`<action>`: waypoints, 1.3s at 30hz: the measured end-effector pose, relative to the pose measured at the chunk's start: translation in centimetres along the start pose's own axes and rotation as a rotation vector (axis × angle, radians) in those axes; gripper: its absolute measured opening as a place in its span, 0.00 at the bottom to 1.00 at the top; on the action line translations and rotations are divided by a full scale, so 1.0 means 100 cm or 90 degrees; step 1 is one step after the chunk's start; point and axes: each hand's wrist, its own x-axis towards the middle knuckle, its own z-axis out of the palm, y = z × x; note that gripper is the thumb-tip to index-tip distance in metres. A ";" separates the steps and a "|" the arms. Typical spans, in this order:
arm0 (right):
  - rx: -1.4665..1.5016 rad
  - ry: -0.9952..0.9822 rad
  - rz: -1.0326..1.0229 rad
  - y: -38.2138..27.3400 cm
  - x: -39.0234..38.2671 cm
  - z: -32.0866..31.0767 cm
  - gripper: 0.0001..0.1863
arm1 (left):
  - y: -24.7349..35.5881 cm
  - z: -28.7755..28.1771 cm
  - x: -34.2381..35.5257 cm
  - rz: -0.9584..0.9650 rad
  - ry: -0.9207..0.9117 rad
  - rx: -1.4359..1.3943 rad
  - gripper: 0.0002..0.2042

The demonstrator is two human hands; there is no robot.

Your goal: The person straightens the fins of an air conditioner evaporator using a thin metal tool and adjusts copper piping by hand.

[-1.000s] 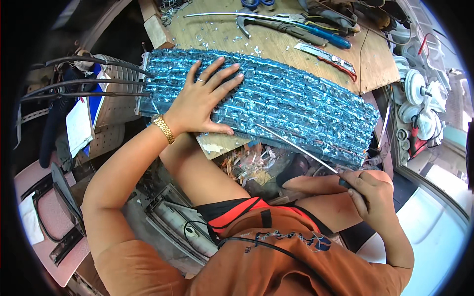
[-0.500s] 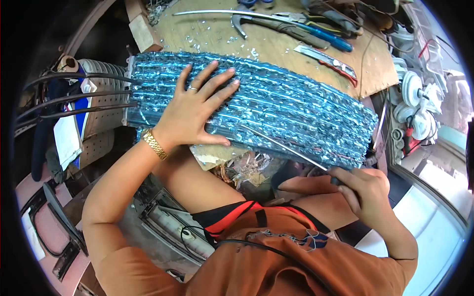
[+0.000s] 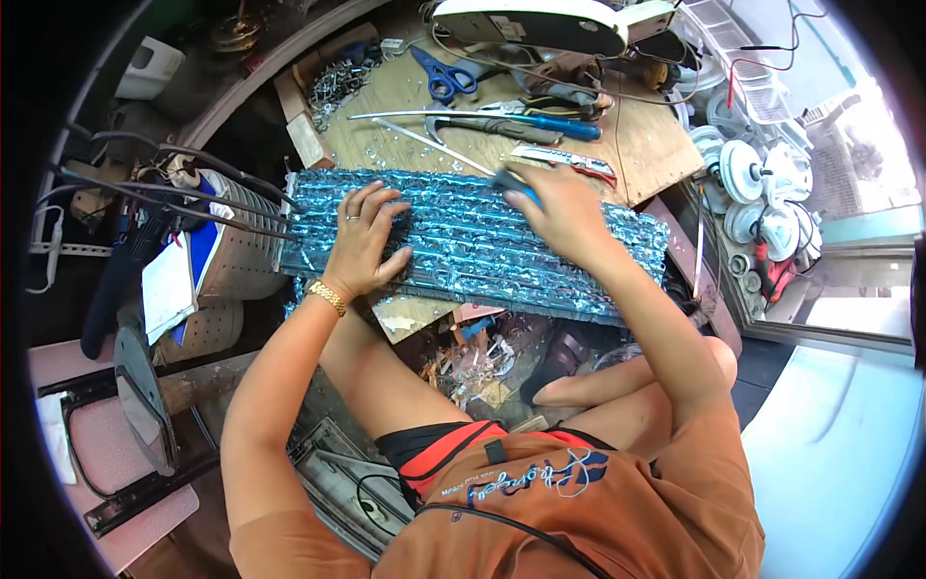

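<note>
A long finned metal coil [image 3: 463,256] with crumpled blue fins lies across my lap and the wooden board [image 3: 656,159]. Dark pipes [image 3: 231,220] run out from its left end. My left hand [image 3: 365,246] rests palm down on the coil's left part, fingers apart and slightly bent. My right hand [image 3: 559,210] is over the coil's far edge, wrapped around the handle of a screwdriver [image 3: 449,152]. Its long thin shaft points far left over the board. Part of the handle is hidden by my fingers.
Beyond the coil lie a utility knife [image 3: 569,162], a claw hammer [image 3: 492,129], a blue-handled screwdriver [image 3: 569,127], blue scissors [image 3: 444,75] and a pile of small metal pieces [image 3: 338,92]. White round plastic parts [image 3: 748,183] stand at right. Scraps [image 3: 482,367] litter the floor.
My right hand has moved from the coil's near right edge to its far edge, carrying the screwdriver. My left hand stays on the coil with fingers more bent. The view has shifted.
</note>
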 end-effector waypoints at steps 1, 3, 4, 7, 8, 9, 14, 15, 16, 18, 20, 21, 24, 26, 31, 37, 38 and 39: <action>-0.003 0.005 -0.005 0.011 0.012 0.010 0.20 | -0.001 -0.001 -0.002 -0.014 -0.024 0.001 0.30; -0.247 0.027 -0.134 0.037 0.042 0.025 0.13 | 0.004 -0.003 0.001 -0.016 0.005 0.000 0.27; -0.288 0.035 -0.062 0.046 0.049 0.029 0.12 | 0.002 -0.003 -0.002 -0.013 0.009 -0.010 0.26; -0.216 -0.023 0.090 0.098 0.052 0.018 0.12 | 0.005 0.002 0.003 -0.002 0.032 -0.033 0.25; -0.194 -0.112 0.134 0.102 0.054 0.014 0.14 | 0.003 0.001 0.000 0.003 0.025 -0.029 0.25; -0.196 -0.116 0.126 0.099 0.053 0.016 0.14 | 0.003 0.000 -0.004 0.010 0.018 -0.027 0.25; -0.240 -0.035 0.066 0.109 0.043 0.005 0.18 | 0.008 0.003 0.001 -0.007 0.041 -0.054 0.24; -0.227 -0.002 0.064 0.118 0.041 -0.008 0.19 | 0.012 0.008 0.008 0.001 0.051 -0.055 0.24; -0.226 0.107 0.031 0.102 0.037 -0.005 0.18 | 0.009 0.006 0.002 -0.007 0.045 -0.042 0.24; -0.184 0.110 -0.007 0.061 0.026 -0.008 0.16 | 0.004 0.004 -0.012 -0.026 0.026 -0.021 0.25; -0.150 0.001 0.045 0.001 0.011 -0.015 0.12 | 0.002 -0.001 -0.019 -0.039 0.020 -0.021 0.25; -0.120 0.000 -0.084 -0.009 -0.002 -0.012 0.12 | 0.004 0.000 -0.014 -0.036 0.018 -0.030 0.25; -0.187 -0.261 -0.024 -0.063 -0.023 0.003 0.18 | 0.003 0.002 -0.014 -0.031 0.026 -0.026 0.26; -0.223 -0.263 -0.109 -0.065 -0.031 0.016 0.15 | 0.006 0.004 -0.009 -0.023 0.041 -0.029 0.25; -0.278 -0.251 -0.209 -0.068 -0.035 0.035 0.12 | 0.006 0.006 -0.009 -0.022 0.054 -0.023 0.25; -0.269 -0.221 -0.232 -0.073 -0.035 0.038 0.12 | 0.003 0.008 -0.012 -0.023 0.061 0.000 0.27; -0.267 -0.221 -0.236 -0.074 -0.034 0.039 0.12 | 0.003 0.008 -0.012 -0.025 0.060 0.001 0.27; -0.265 -0.221 -0.239 -0.073 -0.035 0.040 0.12 | 0.003 0.008 -0.011 -0.024 0.059 0.001 0.27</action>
